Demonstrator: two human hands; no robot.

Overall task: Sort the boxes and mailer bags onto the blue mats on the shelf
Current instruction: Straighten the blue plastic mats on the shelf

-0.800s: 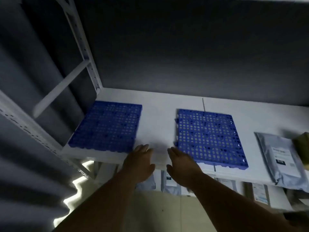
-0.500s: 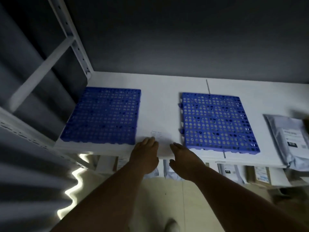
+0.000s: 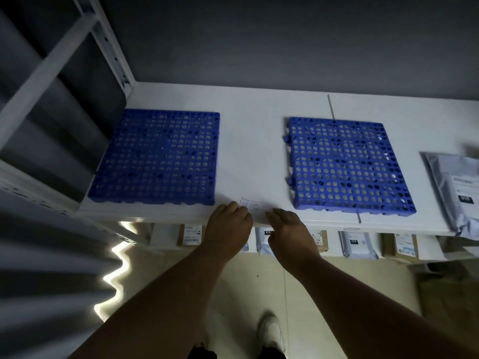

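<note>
Resting on the white shelf (image 3: 254, 141) edge between two blue mats (image 3: 155, 159), both hands' fingers (image 3: 234, 207) lie straight

wall (image 3: 285, 35): dark grey, dim
floor (image 3: 298, 286): pale tile
curtain (image 3: 39, 268): grey, light leaking along its edge

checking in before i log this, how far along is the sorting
Nothing sorted yet: the left blue mat and the right blue mat hold nothing. In hand: the left hand and right hand rest at the shelf's front edge by a small white label, gripping no parcel. Left: the grey mailer bag on the shelf's right, and the parcels on the lower shelf.
</note>
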